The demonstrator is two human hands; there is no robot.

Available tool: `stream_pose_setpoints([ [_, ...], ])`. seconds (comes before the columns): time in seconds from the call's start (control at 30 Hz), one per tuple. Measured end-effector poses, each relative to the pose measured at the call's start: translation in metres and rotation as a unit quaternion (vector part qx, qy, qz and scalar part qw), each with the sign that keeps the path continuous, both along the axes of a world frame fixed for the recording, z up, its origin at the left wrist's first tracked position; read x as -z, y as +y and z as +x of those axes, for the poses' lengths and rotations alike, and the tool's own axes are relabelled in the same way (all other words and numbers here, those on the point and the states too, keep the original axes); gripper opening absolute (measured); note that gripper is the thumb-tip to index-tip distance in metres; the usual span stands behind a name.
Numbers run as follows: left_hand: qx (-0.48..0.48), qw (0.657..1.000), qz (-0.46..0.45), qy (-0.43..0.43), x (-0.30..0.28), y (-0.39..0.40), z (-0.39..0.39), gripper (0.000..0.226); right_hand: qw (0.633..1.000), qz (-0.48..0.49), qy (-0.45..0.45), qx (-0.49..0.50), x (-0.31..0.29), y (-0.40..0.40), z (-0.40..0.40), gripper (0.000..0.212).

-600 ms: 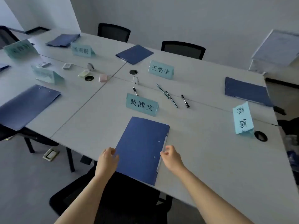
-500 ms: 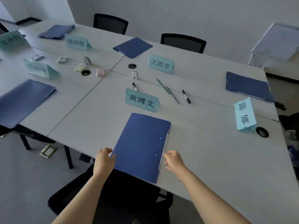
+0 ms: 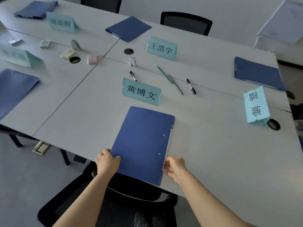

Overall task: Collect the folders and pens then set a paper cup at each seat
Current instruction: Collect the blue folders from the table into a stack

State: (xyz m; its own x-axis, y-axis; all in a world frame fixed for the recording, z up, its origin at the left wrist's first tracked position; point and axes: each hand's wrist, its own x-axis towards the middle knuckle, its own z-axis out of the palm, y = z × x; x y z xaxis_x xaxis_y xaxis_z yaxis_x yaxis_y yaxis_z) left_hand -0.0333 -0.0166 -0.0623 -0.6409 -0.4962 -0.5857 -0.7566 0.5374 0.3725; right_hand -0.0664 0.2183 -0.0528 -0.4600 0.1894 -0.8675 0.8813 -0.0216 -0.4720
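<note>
Head view: both hands at the near folder [image 3: 142, 143] on the bench [image 3: 213, 145].
Left hand [image 3: 107, 163] grips its left edge; right hand [image 3: 175, 167] pinches the right edge, folder closed.

We see a plain pale grey wall [image 3: 229, 12] behind a large pale grey conference table [image 3: 213, 153] made of several tops pushed together, thin seams running between them. Round black cable grommets [image 3: 128, 51] sit in its surface. Two black mesh-backed office chairs [image 3: 186, 22] stand tucked in at the far side, and a third black mesh chair [image 3: 124, 208] is pushed under the near edge. We see smooth grey floor [image 3: 21, 185] on the left, with a brass-coloured floor socket plate [image 3: 41, 147] set in it beneath the table's dark legs. Soft, even light falls throughout.
</note>
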Motion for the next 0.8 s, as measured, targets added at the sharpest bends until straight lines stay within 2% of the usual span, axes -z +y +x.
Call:
stream_pose_setpoints([
  [0.17, -0.05, 0.999, -0.001, -0.011, 0.006, 0.0, -0.001, 0.055, 1.0, 0.002, 0.0, -0.011, 0.007, 0.001, -0.001, 0.006],
  [0.27, -0.114, 0.993, 0.002, -0.034, 0.004, 0.001, 0.0, 0.053, 0.999, -0.014, -0.01, -0.028, 0.007, 0.001, 0.001, 0.028],
  [0.3, -0.128, 0.991, 0.006, -0.029, 0.005, -0.001, 0.001, 0.049, 0.999, -0.024, -0.011, -0.033, 0.007, 0.001, 0.001, 0.029],
  [0.4, -0.139, 0.99, 0.025, 0.003, 0.01, -0.01, 0.002, 0.018, 0.997, -0.053, -0.008, -0.048, 0.003, -0.003, 0.003, 0.025],
  [0.5, -0.127, 0.991, 0.029, 0.017, 0.004, -0.012, 0.004, 0.023, 0.997, -0.064, 0.016, -0.048, 0.0, -0.003, 0.003, 0.024],
  [0.63, -0.125, 0.989, 0.075, 0.007, -0.009, -0.008, 0.013, 0.027, 0.995, -0.075, 0.024, -0.063, -0.01, 0.002, 0.007, 0.037],
  [0.73, -0.162, 0.978, 0.125, 0.023, -0.021, -0.005, 0.024, 0.022, 0.991, -0.093, 0.053, -0.077, -0.025, 0.011, 0.012, 0.018],
  [0.8, -0.186, 0.97, 0.145, 0.055, -0.03, -0.001, 0.033, 0.027, 0.988, -0.106, 0.075, -0.08, -0.036, 0.019, 0.015, 0.018],
])
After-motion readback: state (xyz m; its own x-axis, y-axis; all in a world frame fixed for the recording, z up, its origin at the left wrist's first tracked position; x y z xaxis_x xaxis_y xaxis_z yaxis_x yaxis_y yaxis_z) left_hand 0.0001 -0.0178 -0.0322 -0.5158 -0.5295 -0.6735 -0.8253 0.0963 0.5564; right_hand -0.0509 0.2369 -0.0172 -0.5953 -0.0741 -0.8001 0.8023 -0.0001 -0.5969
